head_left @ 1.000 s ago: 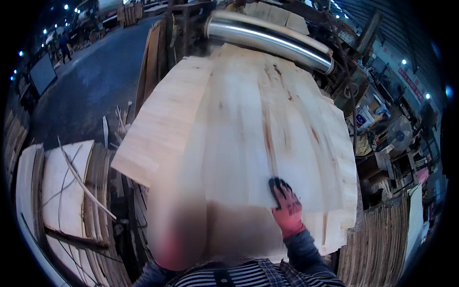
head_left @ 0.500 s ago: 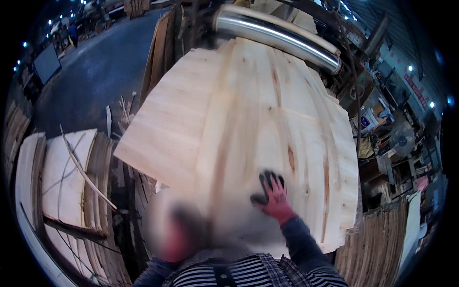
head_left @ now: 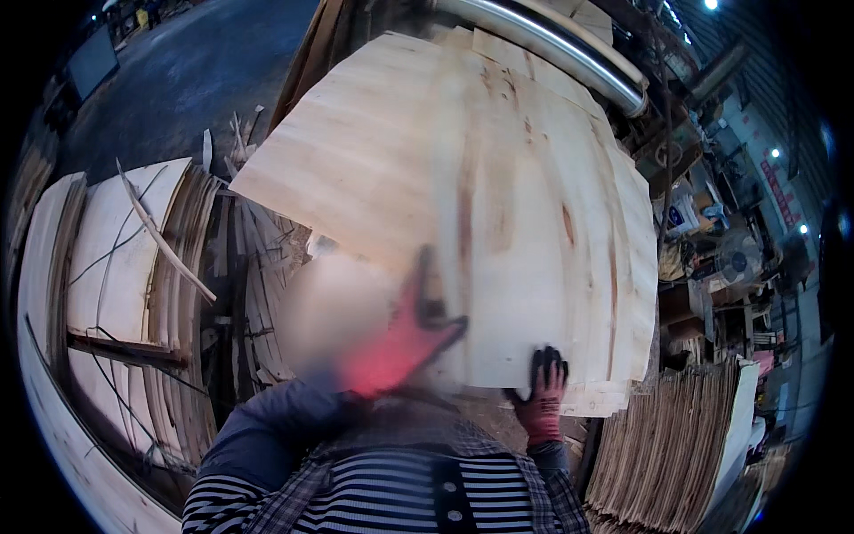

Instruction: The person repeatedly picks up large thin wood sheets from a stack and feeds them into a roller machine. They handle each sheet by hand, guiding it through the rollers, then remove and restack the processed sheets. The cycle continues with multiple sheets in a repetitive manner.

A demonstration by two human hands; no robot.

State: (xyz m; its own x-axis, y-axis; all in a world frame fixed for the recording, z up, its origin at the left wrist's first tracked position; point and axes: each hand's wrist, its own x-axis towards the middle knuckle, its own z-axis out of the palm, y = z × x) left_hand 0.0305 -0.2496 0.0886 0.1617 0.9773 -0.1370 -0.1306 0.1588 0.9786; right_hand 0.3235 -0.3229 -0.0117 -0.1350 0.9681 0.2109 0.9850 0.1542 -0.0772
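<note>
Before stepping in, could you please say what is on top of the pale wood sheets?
The right hand appears to touch the sheets; the blurred left hand overlaps them, contact unclear. Any wood beneath the hands is hidden.

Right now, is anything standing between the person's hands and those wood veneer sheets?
Nothing visible does. The right hand reaches over the near edge of the wood veneer sheets. The left hand is blurred, farther left along their near side, with no separate object visible between; whether it touches them, I can't tell.
</note>
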